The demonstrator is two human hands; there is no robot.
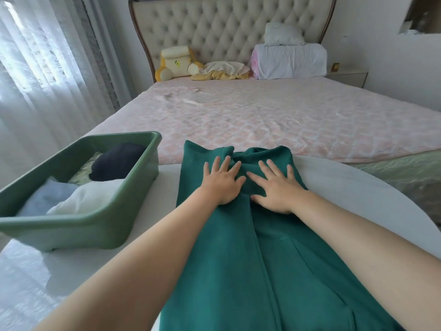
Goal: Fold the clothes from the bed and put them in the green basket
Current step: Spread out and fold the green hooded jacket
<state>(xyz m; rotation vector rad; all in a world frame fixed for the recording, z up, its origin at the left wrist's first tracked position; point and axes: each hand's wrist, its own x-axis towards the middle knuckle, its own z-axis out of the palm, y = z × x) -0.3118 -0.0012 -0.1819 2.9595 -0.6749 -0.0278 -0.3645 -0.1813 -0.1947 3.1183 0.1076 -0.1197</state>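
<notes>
While both palms lie flat on it, the dark green garment stretches lengthwise over the white table, running from just past the fingertips back under both forearms toward the person.

Left hand: fingers straight and spread, pressing down on the cloth, nothing gripped. Right hand: the same, palm down, fingers splayed, just beside the left. The thumbs are close together over a bunched ridge of fabric between the hands. Beyond the fingertips the garment's far end is rumpled. A long fold line runs back from between the two hands toward the person.

Left of the left hand, near the garment but apart from it, the green basket sits on the same table. Inside it are a dark navy piece at the far end, a pale patterned piece beside that, and a white piece and a light blue piece at the near end.

Ahead of both hands is the bed with a pink quilted cover. At its far end are a tufted headboard, a yellow and cream plush toy and rolled white bedding.
</notes>
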